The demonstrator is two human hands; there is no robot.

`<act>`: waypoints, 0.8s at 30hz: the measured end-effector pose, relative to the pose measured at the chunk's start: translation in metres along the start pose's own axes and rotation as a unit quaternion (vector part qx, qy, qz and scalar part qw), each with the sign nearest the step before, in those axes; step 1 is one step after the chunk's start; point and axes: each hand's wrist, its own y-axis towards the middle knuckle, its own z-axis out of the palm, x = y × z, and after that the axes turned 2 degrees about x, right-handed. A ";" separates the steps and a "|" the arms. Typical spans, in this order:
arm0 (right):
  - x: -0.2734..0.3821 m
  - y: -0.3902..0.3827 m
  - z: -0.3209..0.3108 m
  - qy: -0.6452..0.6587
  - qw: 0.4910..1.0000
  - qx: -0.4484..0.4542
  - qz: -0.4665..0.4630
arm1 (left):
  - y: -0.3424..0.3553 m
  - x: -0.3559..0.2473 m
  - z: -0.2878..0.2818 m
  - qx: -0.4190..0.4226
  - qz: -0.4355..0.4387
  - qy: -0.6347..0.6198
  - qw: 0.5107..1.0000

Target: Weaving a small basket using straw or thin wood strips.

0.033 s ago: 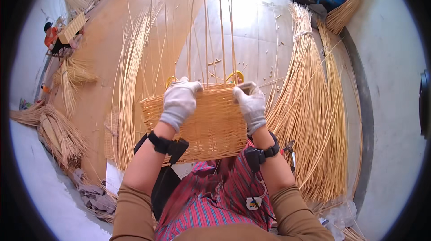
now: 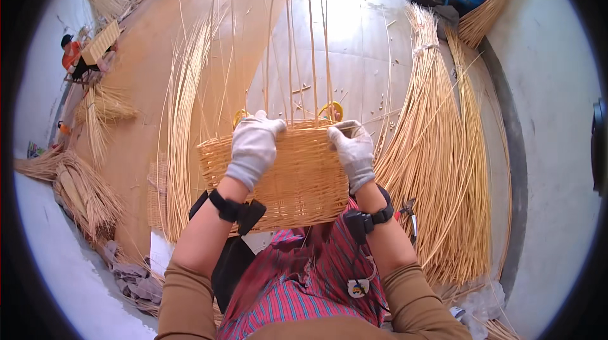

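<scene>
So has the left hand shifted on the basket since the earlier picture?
No. The left hand lies at the same spot on the wicker basket rim, just below the yellow ring, as before.

The scene is viewed from head height, steeply downward and close over the lap, with the floor seen beyond.

One basket, two gloved hands
</scene>
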 end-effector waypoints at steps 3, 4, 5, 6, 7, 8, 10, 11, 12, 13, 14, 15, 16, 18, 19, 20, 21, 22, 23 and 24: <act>-0.015 -0.001 -0.002 0.025 0.999 -0.033 0.020 | -0.002 -0.010 0.009 -0.116 0.094 0.091 0.985; -0.014 0.000 0.004 0.002 0.999 -0.032 -0.002 | -0.006 -0.009 0.016 -0.173 0.109 -0.012 0.979; -0.013 0.002 0.006 -0.023 0.999 -0.036 -0.026 | -0.004 -0.012 0.024 -0.174 0.115 -0.012 0.978; -0.020 0.004 0.008 -0.062 0.996 -0.047 -0.036 | -0.003 -0.016 0.030 -0.155 0.093 -0.063 0.981; -0.014 0.002 0.011 -0.061 0.996 -0.050 -0.037 | -0.003 -0.019 0.032 -0.135 0.068 -0.112 0.982; -0.008 0.000 0.014 -0.227 0.968 -0.063 -0.092 | -0.003 -0.020 0.033 -0.131 0.093 -0.140 0.977; -0.002 0.001 0.021 -0.425 0.886 -0.074 -0.169 | 0.003 -0.022 0.032 -0.104 0.071 -0.139 0.982; 0.001 -0.002 0.020 -0.425 0.886 -0.073 -0.170 | 0.005 -0.023 0.031 -0.078 0.046 -0.138 0.986; 0.003 -0.008 0.017 -0.401 0.886 -0.097 -0.210 | 0.009 -0.021 0.034 -0.071 0.051 -0.138 0.987; 0.007 -0.014 0.015 -0.376 0.884 -0.119 -0.249 | 0.011 -0.021 0.035 -0.072 0.048 -0.137 0.987; 0.008 -0.020 0.013 -0.332 0.907 -0.126 -0.224 | 0.013 -0.021 0.037 -0.063 0.045 -0.110 0.991; 0.003 -0.024 0.014 -0.331 0.908 -0.122 -0.225 | 0.014 -0.022 0.038 -0.054 0.041 -0.083 0.994; -0.001 -0.028 0.013 -0.333 0.903 -0.126 -0.242 | 0.014 -0.024 0.039 -0.054 0.042 -0.084 0.994; -0.008 -0.033 0.018 -0.339 0.887 -0.107 -0.296 | 0.015 -0.028 0.041 -0.069 0.044 -0.094 0.992; -0.011 -0.036 0.027 -0.338 0.887 -0.108 -0.295 | 0.014 -0.027 0.042 -0.067 0.044 -0.094 0.992; -0.013 -0.038 0.035 -0.296 0.902 -0.084 -0.303 | 0.014 -0.026 0.044 -0.069 0.042 -0.100 0.992; -0.015 -0.040 0.041 -0.254 0.914 -0.060 -0.310 | 0.014 -0.024 0.044 -0.071 0.041 -0.106 0.991; -0.023 -0.043 0.045 -0.250 0.933 -0.033 -0.255 | 0.015 -0.022 0.043 -0.073 0.041 -0.107 0.991; -0.029 -0.040 0.041 -0.251 0.933 -0.033 -0.257 | 0.016 -0.020 0.041 -0.044 0.038 -0.131 0.990; -0.035 -0.038 0.037 -0.235 0.936 -0.018 -0.262 | 0.017 -0.020 0.040 -0.016 0.034 -0.155 0.987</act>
